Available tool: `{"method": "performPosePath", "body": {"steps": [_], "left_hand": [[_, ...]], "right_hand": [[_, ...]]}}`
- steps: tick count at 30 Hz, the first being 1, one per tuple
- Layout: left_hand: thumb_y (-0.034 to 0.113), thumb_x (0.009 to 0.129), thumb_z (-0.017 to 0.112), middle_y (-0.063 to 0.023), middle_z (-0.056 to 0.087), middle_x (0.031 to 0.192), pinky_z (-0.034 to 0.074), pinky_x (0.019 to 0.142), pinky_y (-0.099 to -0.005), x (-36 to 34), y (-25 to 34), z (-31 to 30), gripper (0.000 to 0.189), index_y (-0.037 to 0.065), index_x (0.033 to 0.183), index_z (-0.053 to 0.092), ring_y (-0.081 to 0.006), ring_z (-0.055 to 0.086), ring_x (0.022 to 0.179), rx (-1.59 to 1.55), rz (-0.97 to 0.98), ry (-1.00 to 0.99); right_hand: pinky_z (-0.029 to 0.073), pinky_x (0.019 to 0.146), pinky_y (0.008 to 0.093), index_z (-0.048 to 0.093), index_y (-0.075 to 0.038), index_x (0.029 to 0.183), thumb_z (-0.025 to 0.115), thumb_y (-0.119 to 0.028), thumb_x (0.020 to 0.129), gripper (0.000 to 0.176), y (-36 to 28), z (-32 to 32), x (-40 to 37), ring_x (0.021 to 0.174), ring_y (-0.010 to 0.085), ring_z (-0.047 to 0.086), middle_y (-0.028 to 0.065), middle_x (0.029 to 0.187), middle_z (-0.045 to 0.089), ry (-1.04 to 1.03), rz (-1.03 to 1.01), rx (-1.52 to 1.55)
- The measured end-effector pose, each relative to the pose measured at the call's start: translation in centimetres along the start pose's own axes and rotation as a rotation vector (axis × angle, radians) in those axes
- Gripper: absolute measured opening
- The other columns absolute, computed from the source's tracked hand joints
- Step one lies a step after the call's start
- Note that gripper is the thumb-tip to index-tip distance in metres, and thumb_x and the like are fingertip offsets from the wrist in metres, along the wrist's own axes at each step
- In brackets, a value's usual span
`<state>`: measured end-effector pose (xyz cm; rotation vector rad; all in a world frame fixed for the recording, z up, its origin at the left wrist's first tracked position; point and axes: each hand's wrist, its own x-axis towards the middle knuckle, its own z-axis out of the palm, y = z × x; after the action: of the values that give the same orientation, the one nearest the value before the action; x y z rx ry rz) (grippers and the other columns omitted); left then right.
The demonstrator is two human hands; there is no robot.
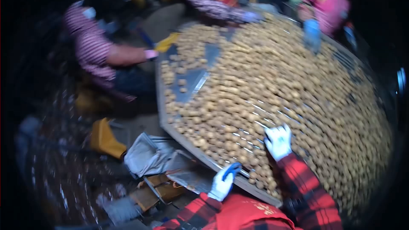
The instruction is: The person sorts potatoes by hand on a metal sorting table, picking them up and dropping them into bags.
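Observation:
Small round tan pieces that look like potatoes (251, 85) cover most of a large many-sided sorting table (187, 145). My right hand (279, 141), in a white glove, reaches over the near part of the pile, touching or just above it. Its fingers point down and blur hides whether anything is in them. At the table's near rim is my left hand (223, 182), in a white glove with a blue palm side. Its fingers are stretched toward the rim, with nothing visible in them.
Several co-workers stand around the table: one person in a checked top (91, 49) at the left, another in pink (326, 0) at the far right. A yellow chair-like object (106, 138) and a grey sack (149, 155) lie left of the table. Motion blurs the view.

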<state>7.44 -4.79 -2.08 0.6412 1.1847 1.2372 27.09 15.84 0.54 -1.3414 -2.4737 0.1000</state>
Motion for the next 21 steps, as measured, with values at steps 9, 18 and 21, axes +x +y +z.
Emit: {"method": "performPosePath", "body": {"steps": [9,18,21], "left_hand": [[0.021,0.106,0.057,-0.0048,0.062,0.133,0.054,0.090,-0.0284,-1.1,0.0,-3.2,0.048,0.009,0.151,0.047,-0.0132,0.061,0.107,-0.418,-0.165,0.210],[0.033,0.086,0.068,-0.0128,0.058,0.139,0.036,0.111,-0.0523,-2.3,2.5,-9.3,0.050,0.017,0.133,0.064,-0.0332,0.050,0.132,1.408,0.273,0.741],[0.030,0.086,0.068,-0.0128,0.058,0.140,0.036,0.110,-0.0537,0.5,4.9,-3.2,0.047,0.015,0.130,0.066,-0.0346,0.050,0.132,1.375,0.524,0.376]], "right_hand": [[0.031,0.114,0.0579,0.053,-0.003,0.140,0.082,-0.023,0.071,0.077,-14.2,-2.4,-4.9,0.115,0.0308,0.060,0.0133,0.121,0.064,-0.274,-0.348,0.535],[0.028,0.116,0.0600,0.050,-0.001,0.144,0.076,-0.022,0.071,0.081,1.9,-1.9,-11.1,0.134,0.0433,0.046,0.0236,0.145,0.052,-0.044,0.049,0.203],[0.023,0.119,0.0612,0.042,-0.002,0.151,0.080,-0.031,0.070,0.094,6.2,-5.2,-16.2,0.141,0.0466,0.037,0.0280,0.155,0.040,-0.107,0.428,-0.037]]}}
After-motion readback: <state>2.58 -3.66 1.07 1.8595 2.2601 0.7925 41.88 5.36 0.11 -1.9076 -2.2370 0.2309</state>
